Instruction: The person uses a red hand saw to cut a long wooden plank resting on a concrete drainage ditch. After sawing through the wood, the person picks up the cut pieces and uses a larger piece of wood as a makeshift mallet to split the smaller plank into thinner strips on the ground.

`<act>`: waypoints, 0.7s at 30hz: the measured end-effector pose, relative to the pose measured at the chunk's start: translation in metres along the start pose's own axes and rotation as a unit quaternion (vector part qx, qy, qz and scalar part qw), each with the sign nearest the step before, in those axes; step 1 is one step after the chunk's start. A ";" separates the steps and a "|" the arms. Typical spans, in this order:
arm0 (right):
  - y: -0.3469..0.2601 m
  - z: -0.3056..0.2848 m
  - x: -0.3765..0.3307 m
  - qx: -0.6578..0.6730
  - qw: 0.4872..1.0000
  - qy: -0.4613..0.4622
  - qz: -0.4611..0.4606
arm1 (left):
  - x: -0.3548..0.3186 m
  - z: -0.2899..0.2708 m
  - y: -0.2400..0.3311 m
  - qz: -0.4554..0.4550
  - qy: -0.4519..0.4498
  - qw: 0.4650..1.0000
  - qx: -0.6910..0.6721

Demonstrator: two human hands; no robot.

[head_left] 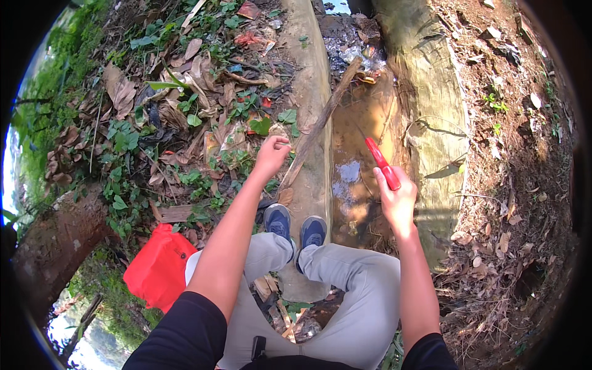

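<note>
In the head view we look down past our grey-trousered knees and blue shoes onto a concrete drainage channel holding shallow brown water; we take this channel as our landmark. Our left hand reaches out over the channel's near wall, its fingers curled shut around the lower end of a long wooden stick; the stick slants up and away across that wall, and its far end lies in the wet debris at the channel's upper stretch. Our right hand hovers above the water, fingers clamped on the red handle of a tool; the handle points up and away from us over the channel, and what it carries at its far end we cannot make out, perhaps a thin blade lost against the brown water.

Left of the channel lies a bank of dry leaves, green weeds and scraps of litter; further left, beside our thigh, sits a red bag. Right of the channel is bare earth with dead leaves.

As we judge it, both things are gripped and held over the channel; no cut or mark shows on the stick yet, so the working of it seems to lie ahead.
</note>
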State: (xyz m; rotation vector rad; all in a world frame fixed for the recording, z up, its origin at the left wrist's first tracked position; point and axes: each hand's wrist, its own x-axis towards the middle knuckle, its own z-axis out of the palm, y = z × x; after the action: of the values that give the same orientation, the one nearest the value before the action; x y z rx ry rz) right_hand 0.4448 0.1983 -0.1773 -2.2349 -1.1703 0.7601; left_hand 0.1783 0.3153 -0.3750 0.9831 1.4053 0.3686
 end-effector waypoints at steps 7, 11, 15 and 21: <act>0.011 -0.007 0.032 0.002 1.000 -0.022 -0.019 | 0.112 0.091 -0.086 0.029 0.123 0.984 0.122; -0.002 -0.013 0.041 -0.005 0.997 -0.076 -0.013 | 0.137 0.113 -0.106 0.031 0.162 0.977 0.132; -0.008 -0.008 0.040 -0.071 0.993 -0.087 -0.043 | 0.121 0.131 -0.083 0.010 0.159 0.977 0.145; -0.005 0.008 0.033 -0.096 0.988 -0.074 -0.100 | 0.125 0.112 -0.074 0.048 0.143 0.973 0.177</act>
State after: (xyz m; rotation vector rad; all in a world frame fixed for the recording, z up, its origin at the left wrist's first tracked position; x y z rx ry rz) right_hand 0.4521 0.2299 -0.1883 -2.1963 -1.5733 0.7699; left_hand 0.2820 0.3248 -0.5262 1.3333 1.7261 0.3469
